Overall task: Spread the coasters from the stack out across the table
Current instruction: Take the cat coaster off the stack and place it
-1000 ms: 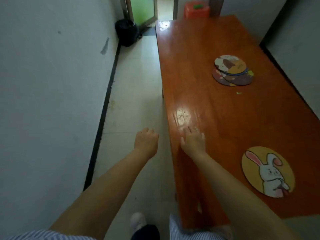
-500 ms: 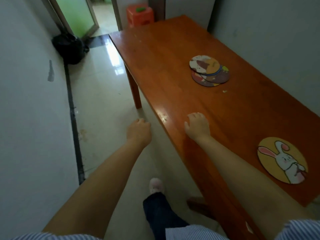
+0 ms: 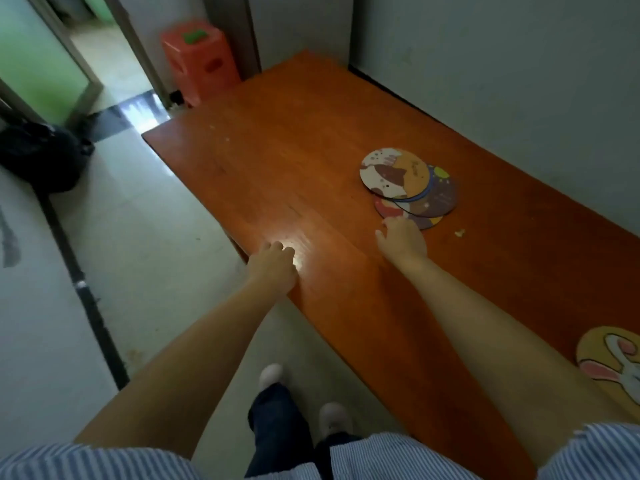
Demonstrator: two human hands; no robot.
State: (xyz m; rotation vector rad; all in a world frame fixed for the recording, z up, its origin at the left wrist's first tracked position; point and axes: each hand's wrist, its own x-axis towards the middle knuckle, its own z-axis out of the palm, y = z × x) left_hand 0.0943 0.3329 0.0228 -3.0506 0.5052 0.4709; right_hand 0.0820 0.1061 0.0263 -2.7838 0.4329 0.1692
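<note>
A loose stack of round picture coasters (image 3: 408, 183) lies on the orange wooden table (image 3: 277, 161), toward its right side. My right hand (image 3: 401, 239) is stretched out just in front of the stack, fingertips at the edge of the lowest coaster, holding nothing. My left hand (image 3: 273, 266) rests at the table's left edge with its fingers loosely curled and empty. A single yellow coaster with a rabbit (image 3: 613, 362) lies apart at the near right, partly cut off by the frame.
A wall runs along the table's right side. An orange plastic stool (image 3: 201, 64) stands beyond the far end, beside a doorway. A black bag (image 3: 41, 157) sits on the tiled floor at the left. A small crumb (image 3: 460, 232) lies near the stack.
I have stepped forward along the table. My right hand moved from the table's left edge up to the coaster stack, and my left hand came from over the floor onto the table edge.
</note>
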